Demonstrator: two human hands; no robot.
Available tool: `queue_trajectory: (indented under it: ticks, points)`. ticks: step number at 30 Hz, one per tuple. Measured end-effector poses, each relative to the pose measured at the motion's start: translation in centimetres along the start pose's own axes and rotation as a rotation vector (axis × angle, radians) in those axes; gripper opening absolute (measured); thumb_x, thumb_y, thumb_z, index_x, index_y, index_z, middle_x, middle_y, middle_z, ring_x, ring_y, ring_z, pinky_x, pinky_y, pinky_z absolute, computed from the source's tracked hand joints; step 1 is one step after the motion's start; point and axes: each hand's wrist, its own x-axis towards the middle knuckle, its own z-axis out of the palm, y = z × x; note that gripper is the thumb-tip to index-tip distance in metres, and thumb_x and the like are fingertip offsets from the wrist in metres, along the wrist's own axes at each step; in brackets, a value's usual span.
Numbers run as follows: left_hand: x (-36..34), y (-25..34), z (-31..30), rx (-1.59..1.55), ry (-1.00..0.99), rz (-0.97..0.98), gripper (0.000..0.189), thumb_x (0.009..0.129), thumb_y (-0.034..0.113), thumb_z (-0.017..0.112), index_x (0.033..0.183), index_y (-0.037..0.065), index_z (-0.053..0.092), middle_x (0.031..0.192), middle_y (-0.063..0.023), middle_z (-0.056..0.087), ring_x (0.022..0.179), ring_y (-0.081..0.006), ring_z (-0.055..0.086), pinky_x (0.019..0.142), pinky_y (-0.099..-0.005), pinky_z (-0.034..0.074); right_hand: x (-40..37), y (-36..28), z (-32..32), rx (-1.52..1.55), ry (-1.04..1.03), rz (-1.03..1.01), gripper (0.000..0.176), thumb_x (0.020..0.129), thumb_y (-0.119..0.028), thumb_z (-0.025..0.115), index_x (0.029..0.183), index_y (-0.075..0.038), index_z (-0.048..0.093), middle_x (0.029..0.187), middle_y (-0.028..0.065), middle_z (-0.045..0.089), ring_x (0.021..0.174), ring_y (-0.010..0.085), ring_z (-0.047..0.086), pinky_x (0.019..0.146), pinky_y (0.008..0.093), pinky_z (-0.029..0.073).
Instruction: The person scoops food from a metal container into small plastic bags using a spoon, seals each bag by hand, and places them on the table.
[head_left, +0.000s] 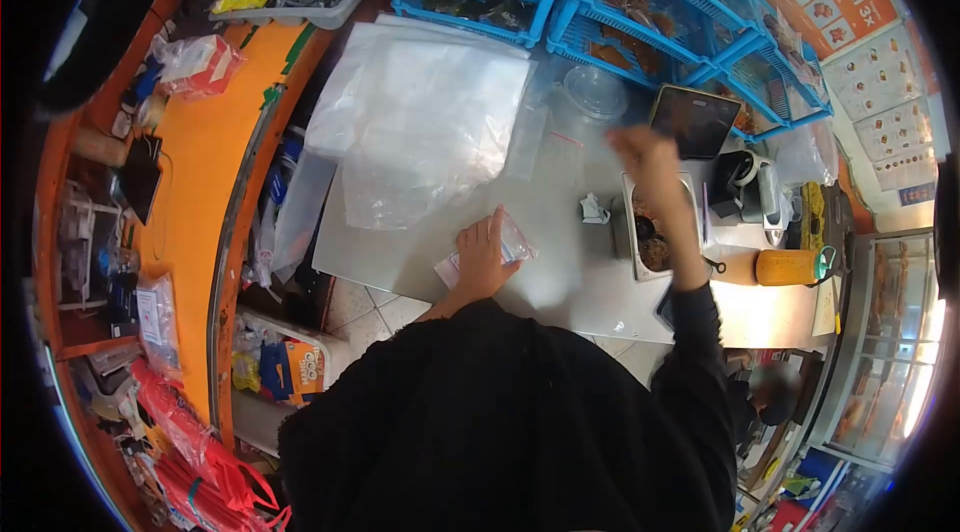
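My left hand point(480, 257) lies on a small clear plastic bag point(516, 240) with pinkish-red edging, on the grey tabletop point(550, 282). Its fingers are stretched forward over the plastic, with the thumb out to the right. Raised to the right is my right hand point(645, 157), blurred by motion, its fingers pointing left. Beneath that forearm stands a rectangular metal container point(630, 247) of brown crumbly food, with a dark scoop point(645, 228) inside. A crumpled white wad point(594, 209) sits just left of the container.
Large clear plastic sheets point(425, 112) cover the table's back left. Blue basket racks point(480, 7) line the back, near a round clear lid point(595, 92) and a dark tablet point(696, 122). An orange bottle point(790, 267) stands right. Another person point(770, 397) is at lower right.
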Motion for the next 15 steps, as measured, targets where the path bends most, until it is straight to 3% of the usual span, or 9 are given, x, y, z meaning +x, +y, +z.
queue_trajectory:
  ticks: [1,2,4,8,10,15]
  points:
    - [0.0,0.0,0.3,-0.003,-0.002,0.000,0.094,0.053,0.030,0.072,0.128,0.002,0.023,0.112,-0.0144,0.040,0.100,-0.0323,0.039,0.084,-0.0447,0.026,-2.0,-1.1,1.5,0.180,-0.118,0.071,0.009,0.073,-0.007,0.057,0.079,-0.003,0.062,0.077,0.0149,0.059,0.073,0.0289,0.057,0.065,0.0341,0.045]
    - [0.0,-0.1,0.5,-0.021,0.065,0.047,0.093,0.054,0.029,0.072,0.127,0.002,0.023,0.112,-0.0147,0.040,0.100,-0.0324,0.039,0.084,-0.0448,0.027,-3.9,-1.7,2.9,0.167,-0.258,0.158,0.009,0.072,-0.008,0.057,0.078,-0.004,0.063,0.081,0.0148,0.058,0.075,0.0294,0.056,0.069,0.0340,0.044]
    - [-0.4,0.2,0.6,-0.041,0.128,0.096,0.091,0.055,0.028,0.071,0.127,0.002,0.022,0.112,-0.0151,0.040,0.099,-0.0325,0.039,0.083,-0.0449,0.027,-7.1,-1.7,6.5,0.211,-0.390,0.140,0.010,0.071,-0.009,0.057,0.079,-0.006,0.063,0.087,0.0146,0.057,0.080,0.0295,0.055,0.071,0.0336,0.044]
    - [-0.9,0.5,0.4,-0.123,0.200,0.258,0.086,0.057,0.027,0.070,0.126,0.004,0.023,0.111,-0.0149,0.040,0.099,-0.0322,0.039,0.082,-0.0453,0.028,-9.7,-2.3,9.6,0.526,-0.477,0.212,0.014,0.069,-0.013,0.059,0.081,-0.007,0.064,0.092,0.0148,0.057,0.084,0.0309,0.054,0.071,0.0346,0.044]
    - [-1.0,0.5,0.6,-0.166,0.214,0.308,0.085,0.058,0.026,0.070,0.126,0.004,0.023,0.111,-0.0150,0.041,0.099,-0.0324,0.039,0.082,-0.0455,0.029,-10.2,-2.8,9.9,0.304,-0.497,0.103,0.017,0.066,-0.017,0.061,0.079,-0.006,0.064,0.093,0.0158,0.056,0.087,0.0325,0.053,0.072,0.0365,0.044]
    - [-1.2,0.3,0.3,-0.195,0.117,0.250,0.080,0.057,0.021,0.070,0.122,0.005,0.026,0.113,-0.0137,0.040,0.101,-0.0311,0.040,0.083,-0.0444,0.030,-10.4,-4.8,11.2,0.013,-0.523,0.186,0.018,0.062,-0.016,0.062,0.074,-0.002,0.062,0.088,0.0181,0.055,0.083,0.0343,0.052,0.074,0.0379,0.043]
